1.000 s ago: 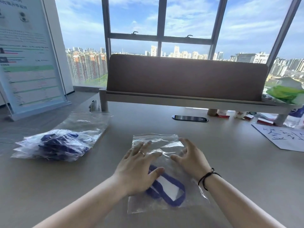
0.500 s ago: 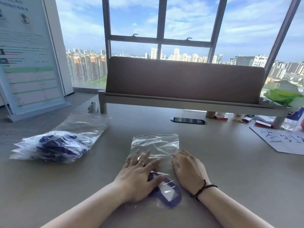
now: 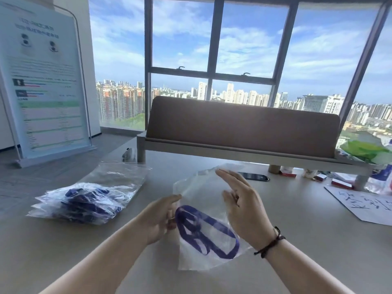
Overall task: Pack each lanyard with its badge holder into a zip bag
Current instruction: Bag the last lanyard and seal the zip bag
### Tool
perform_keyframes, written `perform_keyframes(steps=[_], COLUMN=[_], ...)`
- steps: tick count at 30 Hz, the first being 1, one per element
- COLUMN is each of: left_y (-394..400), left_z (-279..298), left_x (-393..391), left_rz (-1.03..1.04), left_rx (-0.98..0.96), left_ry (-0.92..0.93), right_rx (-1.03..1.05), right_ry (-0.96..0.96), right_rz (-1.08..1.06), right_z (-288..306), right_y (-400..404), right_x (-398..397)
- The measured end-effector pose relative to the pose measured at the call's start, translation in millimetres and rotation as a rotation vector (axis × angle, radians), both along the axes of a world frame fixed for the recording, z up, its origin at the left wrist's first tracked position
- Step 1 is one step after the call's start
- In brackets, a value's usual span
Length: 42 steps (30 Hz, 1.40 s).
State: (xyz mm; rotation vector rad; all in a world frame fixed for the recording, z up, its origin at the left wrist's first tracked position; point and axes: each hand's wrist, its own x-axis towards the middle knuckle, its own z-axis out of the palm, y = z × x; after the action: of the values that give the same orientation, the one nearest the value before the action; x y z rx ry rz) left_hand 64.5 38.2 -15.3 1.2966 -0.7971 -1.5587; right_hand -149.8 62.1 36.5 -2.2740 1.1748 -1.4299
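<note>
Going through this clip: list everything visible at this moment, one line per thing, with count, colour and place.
zip bag: one, clear, held up between the hands
lanyard: one, blue, inside that bag with a badge holder
packed bags: a pile, clear with blue contents, desk left
empty bags: a few, clear, behind the pile
screen: one, brown, desk's far edge
paper: one, white with handwriting, right
sign: one, pale blue, floor left
left hand: grips the bag's left edge
right hand: fingers spread, against the bag
</note>
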Motion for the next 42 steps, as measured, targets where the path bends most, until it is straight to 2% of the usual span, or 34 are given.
perform_keyframes(steps=[2,5,7,12,16,18,20,23,27,29,32,36,42], left_y=[6,19,27,23,16,11,1,-31,-57,-59,-57,-51,-33], left_z=[6,12,17,41,88,115,131,118,70,50,33,24,21], left_x=[11,29,43,99,157,186,214,260,292,300,306,303,304], left_rz=[-0.092,-0.088,-0.01,0.29,0.381,0.401,0.423,0.437,0.379,0.356,0.274,0.152,0.259], left_rx=[0.009,-0.062,-0.125,-0.278,-0.534,-0.677,-0.737,-0.597,-0.137,-0.002,0.005,-0.006,-0.051], left_ry=[0.105,0.125,0.084,-0.167,-0.413,-0.432,-0.446,-0.401,-0.644,-0.651,-0.717,-0.932,-0.907], right_rx=[0.061,0.301,0.47,0.653,0.55,0.423,0.319,0.431,0.758,0.852,0.869,0.858,0.81], right_ry=[-0.097,-0.332,-0.442,-0.472,-0.47,-0.489,-0.449,-0.372,-0.32,-0.259,-0.104,-0.09,-0.111], right_rz=[0.02,0.05,0.064,0.129,0.241,0.289,0.3,0.283,0.207,0.181,0.168,0.148,0.097], right_z=[12,17,14,2,32,58,70,44,-16,-39,-64,-79,-83], right_y=[2,-5,-12,-30,-50,-59,-69,-88,-114,-126,-137,-153,-150], right_x=[8,17,25,72,132,159,187,228,269,277,280,279,261])
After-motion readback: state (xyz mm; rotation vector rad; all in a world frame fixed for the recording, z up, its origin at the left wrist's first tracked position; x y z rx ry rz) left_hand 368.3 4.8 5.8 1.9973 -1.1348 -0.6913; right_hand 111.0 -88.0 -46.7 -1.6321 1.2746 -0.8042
